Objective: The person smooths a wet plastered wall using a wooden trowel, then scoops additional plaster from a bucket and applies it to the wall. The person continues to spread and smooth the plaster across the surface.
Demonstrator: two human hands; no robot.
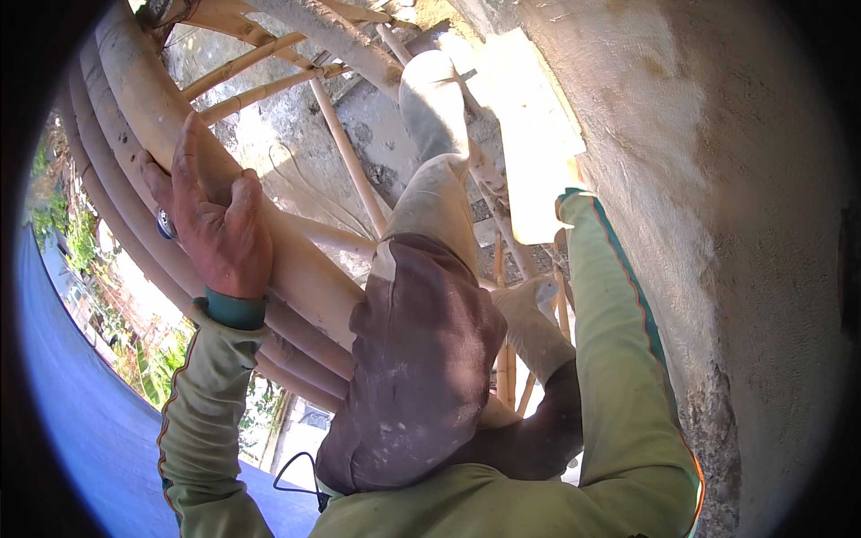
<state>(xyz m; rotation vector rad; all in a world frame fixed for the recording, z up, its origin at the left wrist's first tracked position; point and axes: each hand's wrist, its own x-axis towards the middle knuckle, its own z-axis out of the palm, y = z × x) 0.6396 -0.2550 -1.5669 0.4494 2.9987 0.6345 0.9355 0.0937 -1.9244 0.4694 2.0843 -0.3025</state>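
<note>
The left hand lies, fingers wide, on a thick pole; near the bright board by the wall, right fingers I cannot tell. Legs and thin poles stand between.

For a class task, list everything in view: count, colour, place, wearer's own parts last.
Wall: one, grey, right
Panel: one, glaring white, beside wall
Thick poles: about four, tan, left
Thin poles: several, tan, upper middle
Plants: several, green, far left
Sheet: one, blue, lower left
Cord: one, black, bottom
Ring: one, dark, left hand
Boots: two, pale, centre
Trousers: one pair, brown, centre
Top: one, green, bottom
Left fingers: one hand, bare, over thick poles
Right fingers: indistinct in glare
</note>
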